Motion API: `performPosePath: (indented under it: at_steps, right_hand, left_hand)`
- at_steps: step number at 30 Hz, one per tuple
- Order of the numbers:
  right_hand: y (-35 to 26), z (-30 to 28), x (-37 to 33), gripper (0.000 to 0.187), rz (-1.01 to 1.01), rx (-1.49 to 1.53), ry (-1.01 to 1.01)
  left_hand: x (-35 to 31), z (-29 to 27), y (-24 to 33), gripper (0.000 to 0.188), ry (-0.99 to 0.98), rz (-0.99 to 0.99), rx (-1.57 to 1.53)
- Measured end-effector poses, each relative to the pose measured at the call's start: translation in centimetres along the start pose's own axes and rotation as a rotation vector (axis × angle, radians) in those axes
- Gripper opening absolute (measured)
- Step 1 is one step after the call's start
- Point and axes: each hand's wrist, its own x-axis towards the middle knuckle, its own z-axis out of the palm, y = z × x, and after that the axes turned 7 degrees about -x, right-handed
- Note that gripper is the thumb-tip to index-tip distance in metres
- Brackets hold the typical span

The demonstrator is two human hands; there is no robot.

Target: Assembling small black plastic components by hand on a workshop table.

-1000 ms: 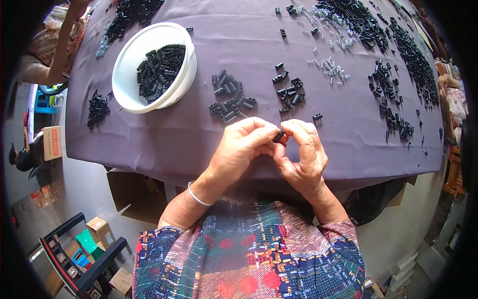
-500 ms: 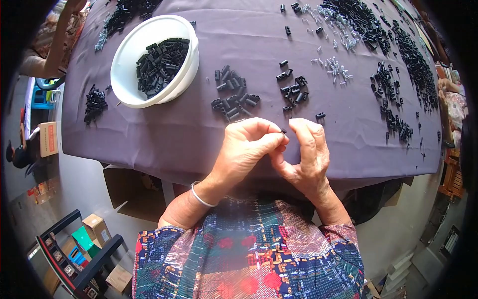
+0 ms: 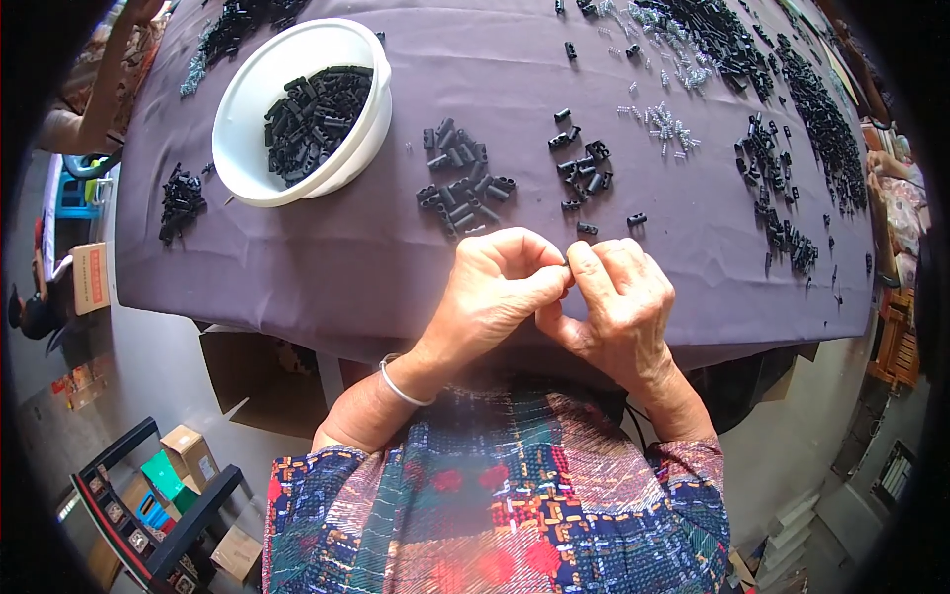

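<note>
My left hand (image 3: 505, 275) pinches a small black plastic part (image 3: 566, 264) between thumb and fingertips; only a sliver of it shows. My right hand (image 3: 616, 305) meets it there, thumb and forefinger closed at the same part. The fingers cover most of the part, so its shape cannot be made out. Just beyond the hands lie a pile of black tubular plastic pieces (image 3: 461, 203) and, to its right, a looser cluster of black pieces (image 3: 586, 176). Two single black pieces, one of them a short black cylinder (image 3: 636, 220), rest close to my right fingers.
A white plastic tub (image 3: 233, 163) holding many black pieces stands at the left, beside a small black heap (image 3: 182, 203). Small metal springs (image 3: 669, 129) are scattered at the far right, near larger heaps of black parts (image 3: 826, 124). A purple-grey cloth (image 3: 297, 267) covers the table.
My right hand has closed in on the part at my left fingertips, its forefinger now against it. One more black piece shows on the cloth just beyond my right fingertips.
</note>
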Motion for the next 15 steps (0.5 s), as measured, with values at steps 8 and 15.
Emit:
performPosePath:
  at_steps: [8, 15]
  right_hand:
    - [0.4, 0.3, -0.4, 0.027, -0.033, 0.000, 0.025]
    - [1.2, 1.6, -0.9, 0.025, -0.042, 0.035, 0.178]
  left_hand:
    - [0.1, 0.3, 0.1, 0.009, -0.013, 0.000, 0.057]
    - [-0.1, 0.0, -0.6, 0.013, -0.018, 0.060, 0.032]
